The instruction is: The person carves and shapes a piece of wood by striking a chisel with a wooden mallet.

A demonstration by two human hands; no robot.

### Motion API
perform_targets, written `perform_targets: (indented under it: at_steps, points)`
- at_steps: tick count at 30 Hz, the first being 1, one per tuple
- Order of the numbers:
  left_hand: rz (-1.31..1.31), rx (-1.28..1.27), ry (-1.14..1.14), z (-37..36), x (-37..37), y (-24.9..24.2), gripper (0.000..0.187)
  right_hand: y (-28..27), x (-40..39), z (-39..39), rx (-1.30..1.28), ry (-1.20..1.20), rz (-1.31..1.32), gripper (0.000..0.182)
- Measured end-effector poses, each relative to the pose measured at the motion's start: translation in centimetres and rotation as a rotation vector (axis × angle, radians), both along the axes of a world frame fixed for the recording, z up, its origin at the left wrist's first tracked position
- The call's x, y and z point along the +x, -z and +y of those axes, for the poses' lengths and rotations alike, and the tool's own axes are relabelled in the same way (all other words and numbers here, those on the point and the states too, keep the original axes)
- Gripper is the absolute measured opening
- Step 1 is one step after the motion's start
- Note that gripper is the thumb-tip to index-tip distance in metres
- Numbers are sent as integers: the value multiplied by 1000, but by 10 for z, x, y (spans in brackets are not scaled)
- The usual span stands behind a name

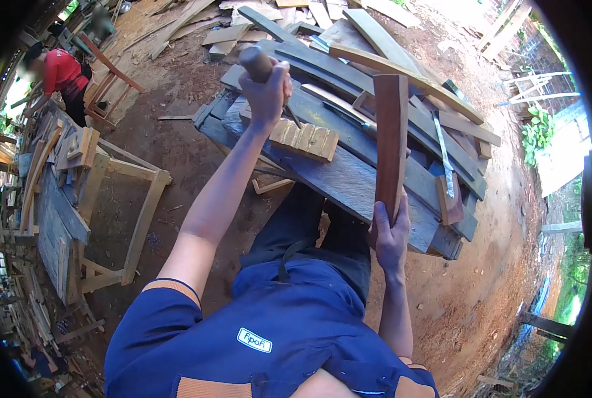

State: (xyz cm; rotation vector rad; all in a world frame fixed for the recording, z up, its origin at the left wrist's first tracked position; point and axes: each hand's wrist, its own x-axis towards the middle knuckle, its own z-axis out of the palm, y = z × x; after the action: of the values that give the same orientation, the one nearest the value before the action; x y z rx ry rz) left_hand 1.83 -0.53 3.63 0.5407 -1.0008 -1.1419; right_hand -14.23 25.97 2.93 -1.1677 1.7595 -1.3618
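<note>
My left hand is raised over the workbench, fingers wrapped round a chisel with a thick, dark, round-ended handle. Its thin shaft slants out below the fist toward a notched, light wooden block on the bench. My right hand grips the lower end of a reddish-brown, slightly curved wooden piece. That piece stands out lengthwise from the hand and overlaps the planks behind it in this view.
Long planks are piled across the bench's far side, with a metal strip among them. A second wooden bench stands left, where a person in a red shirt bends beside a chair frame. Scrap boards cover the ground behind.
</note>
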Motion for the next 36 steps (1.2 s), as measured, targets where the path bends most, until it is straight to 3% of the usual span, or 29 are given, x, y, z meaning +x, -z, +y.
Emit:
perform_targets:
  at_steps: [11, 14, 16, 18, 19, 21, 22, 24, 25, 28, 29, 30, 32, 34, 36]
  points:
    - [-191, -51, 77, 7, -17, 4, 15, 6, -2, 7, 82, 12, -44, 57]
    - [-347, -128, 89, 5, -23, 14, 10, 2, -3, 1, 55, -9, 7, 56]
    - [-536, -346, 100, 17, -33, 9, 7, -7, -2, -8, -168, 34, 186, 55]
    - [-612, -503, 195, 27, -45, 7, 12, -21, 3, -3, -89, 99, 88, 46]
    - [-634, -562, 257, 30, -51, 9, 11, -15, -1, -2, -246, 118, 12, 44]
    - [-806, -592, 275, 41, -57, 13, 27, -12, -1, -2, -527, 112, -141, 41]
    - [-887, -605, 292, 43, -61, 15, 32, -10, -2, -1, -530, 104, -139, 41]
    - [-932, -612, 268, 49, -69, 20, 33, 0, -4, 7, -418, 135, 13, 47]
    - [-977, -618, 253, 51, -73, 22, 33, 7, -9, 12, -217, 151, 214, 51]
    - [-1026, -606, 234, 52, -77, 23, 32, 14, -10, 7, -165, 120, 256, 50]
    - [-1022, -603, 220, 52, -78, 23, 31, 6, -2, 18, -85, 206, -114, 52]
    - [-1027, -590, 220, 53, -77, 25, 31, 9, -2, 18, -74, 200, -118, 52]
    - [-1017, -592, 218, 51, -79, 23, 30, 16, -7, 13, -478, 246, -170, 54]
    - [-1009, -596, 209, 51, -79, 22, 30, 9, -6, 7, -553, 236, -127, 51]
    - [-997, -594, 205, 53, -81, 22, 29, -12, -7, 7, 34, 49, 65, 46]
